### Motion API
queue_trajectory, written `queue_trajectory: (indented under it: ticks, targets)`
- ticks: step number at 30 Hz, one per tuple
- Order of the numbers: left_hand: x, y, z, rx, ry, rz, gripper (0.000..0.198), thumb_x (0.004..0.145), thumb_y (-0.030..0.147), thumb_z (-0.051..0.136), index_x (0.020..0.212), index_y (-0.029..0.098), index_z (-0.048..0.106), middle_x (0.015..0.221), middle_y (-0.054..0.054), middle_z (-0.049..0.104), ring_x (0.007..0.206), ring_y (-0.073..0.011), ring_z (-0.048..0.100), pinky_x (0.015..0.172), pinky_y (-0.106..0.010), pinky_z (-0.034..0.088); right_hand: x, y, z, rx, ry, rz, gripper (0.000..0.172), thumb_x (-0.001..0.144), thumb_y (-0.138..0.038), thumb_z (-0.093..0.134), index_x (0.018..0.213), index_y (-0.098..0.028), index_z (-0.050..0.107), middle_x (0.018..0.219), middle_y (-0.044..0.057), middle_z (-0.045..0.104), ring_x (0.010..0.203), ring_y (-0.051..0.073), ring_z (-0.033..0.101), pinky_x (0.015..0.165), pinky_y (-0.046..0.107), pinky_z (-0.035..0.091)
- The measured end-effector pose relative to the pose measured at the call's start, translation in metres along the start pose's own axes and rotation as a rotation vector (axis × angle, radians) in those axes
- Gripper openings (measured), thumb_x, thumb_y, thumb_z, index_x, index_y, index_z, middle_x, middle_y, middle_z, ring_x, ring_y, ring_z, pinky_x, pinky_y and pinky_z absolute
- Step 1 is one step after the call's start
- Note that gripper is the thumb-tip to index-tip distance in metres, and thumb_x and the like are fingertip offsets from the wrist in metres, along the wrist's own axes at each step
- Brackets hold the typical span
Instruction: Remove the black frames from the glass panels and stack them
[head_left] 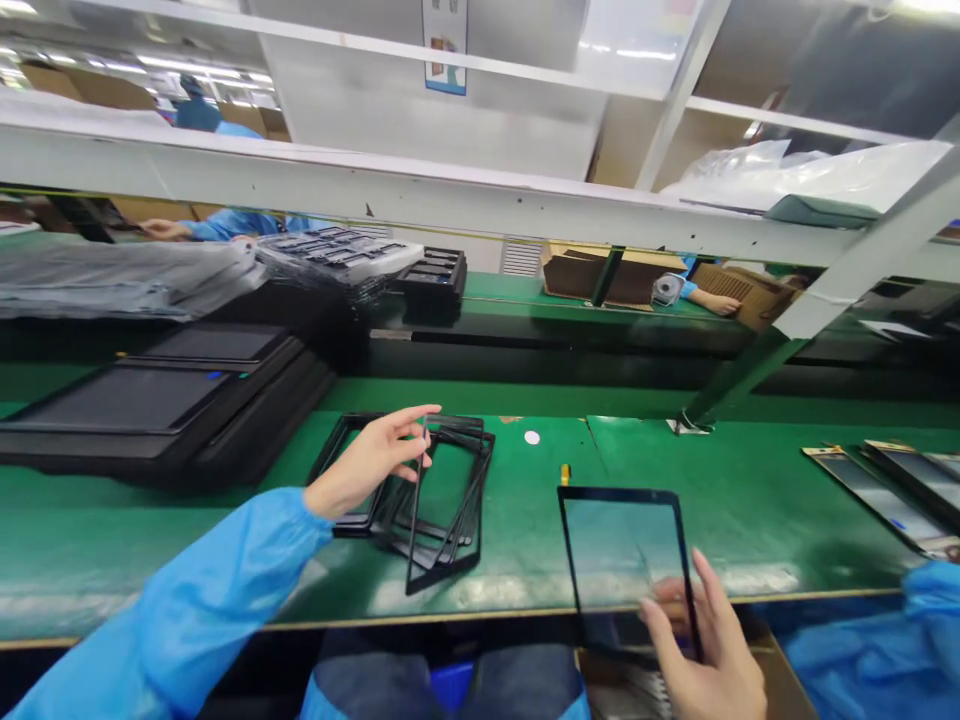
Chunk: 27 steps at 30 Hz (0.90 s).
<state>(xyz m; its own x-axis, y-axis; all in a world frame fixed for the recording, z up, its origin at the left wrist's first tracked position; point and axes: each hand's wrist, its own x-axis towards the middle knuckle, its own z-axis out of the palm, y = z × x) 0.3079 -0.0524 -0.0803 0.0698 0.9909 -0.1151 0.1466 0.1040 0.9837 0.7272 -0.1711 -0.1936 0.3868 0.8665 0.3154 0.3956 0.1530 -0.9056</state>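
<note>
My left hand (371, 458) is closed in a pinch on the side of a thin black plastic frame (415, 540), which stands tilted over a loose pile of similar frames (469, 515) on the green bench. Between thumb and fingers, my right hand (716, 640) grips the right edge of a clear glass touch panel (611, 545) with a black border. Some of those fingers show through the glass. A short yellow connector tab (566, 475) sticks up from the panel's top left corner. The panel is tilted up at the bench's front edge.
Black trays with screens (112, 400) are stacked at left, near bagged sheets (120, 275). More screen panels (870, 490) lie at right. A white post (847, 270) and rail (450, 195) cross ahead. Co-workers' hands (716, 302) and cardboard boxes (559, 270) are beyond.
</note>
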Motion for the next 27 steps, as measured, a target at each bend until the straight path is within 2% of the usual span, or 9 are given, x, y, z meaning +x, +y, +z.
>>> queue_trajectory:
  ticks: [1,2,5,8,12,15,19,22,27]
  targets:
    - [-0.010,-0.001,0.009,-0.042,0.003,0.018,0.061,0.088,0.033,0.075,0.147,0.028,0.059,0.096,0.000,0.060,0.079,-0.0152,0.071,0.063,-0.024,0.060,-0.005,-0.013,0.011,0.097,-0.029,0.072,0.085,0.078,-0.044,0.084,0.155,-0.030,0.051,0.085,0.002,0.076,0.064,0.023,0.071,0.062,0.037,0.065]
    - [-0.020,-0.002,0.018,-0.086,0.006,0.031,0.060,0.088,0.034,0.076,0.146,0.028,0.061,0.097,0.000,0.060,0.076,-0.0142,0.071,0.063,-0.023,0.059,-0.010,-0.026,0.024,0.192,-0.054,0.147,0.087,0.078,-0.045,0.083,0.156,-0.028,0.048,0.085,0.001,0.073,0.062,0.020,0.068,0.060,0.035,0.064]
    - [-0.045,-0.010,0.043,-0.206,0.015,0.037,0.059,0.085,0.034,0.081,0.142,0.026,0.067,0.097,-0.001,0.062,0.073,-0.0151,0.071,0.059,-0.022,0.058,-0.030,-0.055,0.062,0.422,-0.146,0.345,0.074,0.080,-0.048,0.083,0.146,-0.028,0.058,0.082,-0.003,0.069,0.051,0.013,0.062,0.048,0.028,0.055]
    - [-0.061,-0.017,0.058,-0.241,0.027,0.021,0.059,0.084,0.034,0.083,0.141,0.022,0.070,0.094,-0.004,0.067,0.075,-0.0182,0.071,0.059,-0.024,0.059,-0.045,-0.067,0.084,0.498,-0.193,0.435,0.070,0.076,-0.050,0.087,0.138,-0.029,0.064,0.078,-0.005,0.068,0.047,0.011,0.061,0.042,0.023,0.047]
    - [-0.072,-0.023,0.066,-0.227,0.048,0.070,0.052,0.085,0.032,0.081,0.136,0.021,0.074,0.088,-0.005,0.069,0.074,-0.0178,0.067,0.061,-0.025,0.059,-0.053,-0.068,0.089,0.511,-0.218,0.496,0.079,0.070,-0.052,0.092,0.138,-0.026,0.064,0.077,-0.005,0.070,0.045,0.010,0.061,0.041,0.022,0.047]
    - [-0.076,-0.025,0.067,-0.194,0.059,0.142,0.043,0.087,0.031,0.080,0.130,0.026,0.078,0.092,-0.005,0.068,0.073,-0.0161,0.064,0.063,-0.025,0.059,-0.054,-0.070,0.087,0.505,-0.245,0.522,0.080,0.070,-0.053,0.092,0.139,-0.026,0.063,0.076,-0.004,0.071,0.046,0.011,0.063,0.041,0.022,0.046]
    - [-0.081,-0.025,0.070,-0.159,0.063,0.178,0.038,0.089,0.032,0.079,0.127,0.030,0.080,0.101,-0.006,0.067,0.085,-0.0193,0.065,0.067,-0.026,0.061,-0.055,-0.074,0.087,0.525,-0.241,0.542,0.077,0.070,-0.053,0.092,0.138,-0.028,0.065,0.078,-0.004,0.072,0.045,0.011,0.063,0.040,0.021,0.045]
    - [-0.083,-0.026,0.072,-0.169,0.054,0.167,0.038,0.090,0.033,0.079,0.128,0.032,0.080,0.103,-0.006,0.067,0.086,-0.0197,0.065,0.068,-0.026,0.061,-0.057,-0.076,0.088,0.545,-0.220,0.526,0.075,0.070,-0.050,0.093,0.137,-0.029,0.065,0.079,-0.005,0.071,0.046,0.011,0.063,0.041,0.022,0.046]
    - [-0.085,-0.025,0.074,-0.300,-0.028,0.062,0.046,0.089,0.039,0.082,0.133,0.029,0.077,0.096,-0.007,0.071,0.078,-0.0188,0.067,0.062,-0.025,0.060,-0.060,-0.077,0.092,0.509,-0.194,0.486,0.075,0.076,-0.047,0.089,0.143,-0.030,0.061,0.084,-0.005,0.071,0.054,0.010,0.064,0.055,0.024,0.056]
